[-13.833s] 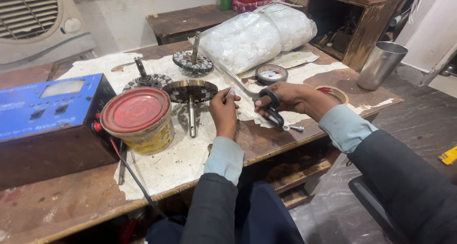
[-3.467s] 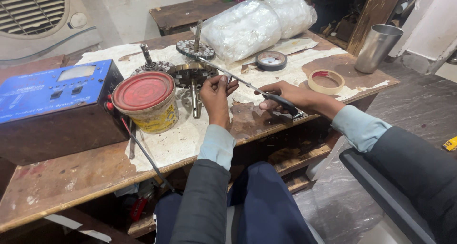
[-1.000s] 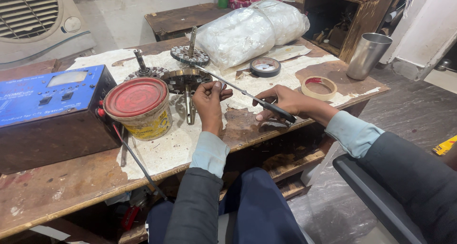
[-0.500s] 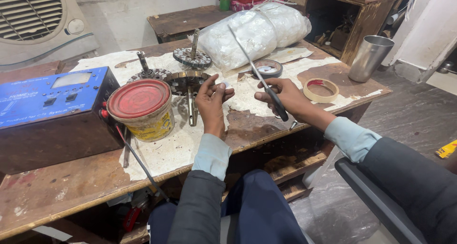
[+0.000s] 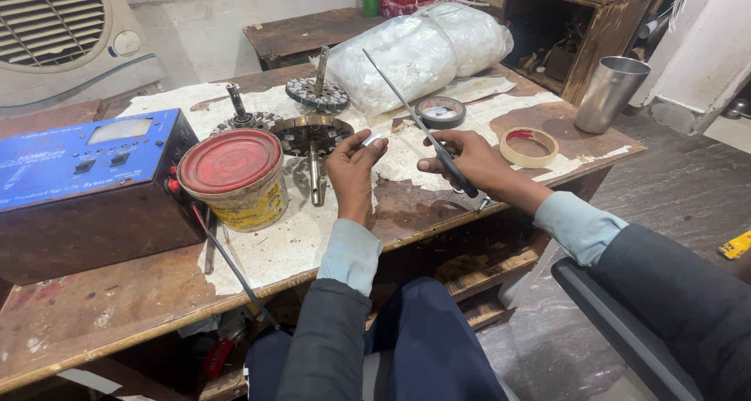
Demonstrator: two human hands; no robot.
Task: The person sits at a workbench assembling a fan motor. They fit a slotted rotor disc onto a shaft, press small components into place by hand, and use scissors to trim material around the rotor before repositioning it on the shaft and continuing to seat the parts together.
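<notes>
Both hands work at the centre of the frame, over a worn wooden workbench spread with stained white paper; the left hand is raised with its fingers curled, pinching a small white strip between thumb and fingertips; the right hand, just to the right of it, is clenched around the dark handle of a long thin tool, whose slender metal shaft slants up and to the left toward the top centre of the frame; just left of the left hand lies a fan rotor with a shaft, its toothed disc flat on the paper and the shaft pointing toward the near edge; two more toothed rotors stand behind it; further left sits a yellow tin with a red lid, and beyond that, at the left edge, a blue meter box; behind the right hand lie a roll of dark tape and a roll of tan tape; bulging clear plastic bags fill the upper centre; a steel tumbler stands at the upper right.
</notes>
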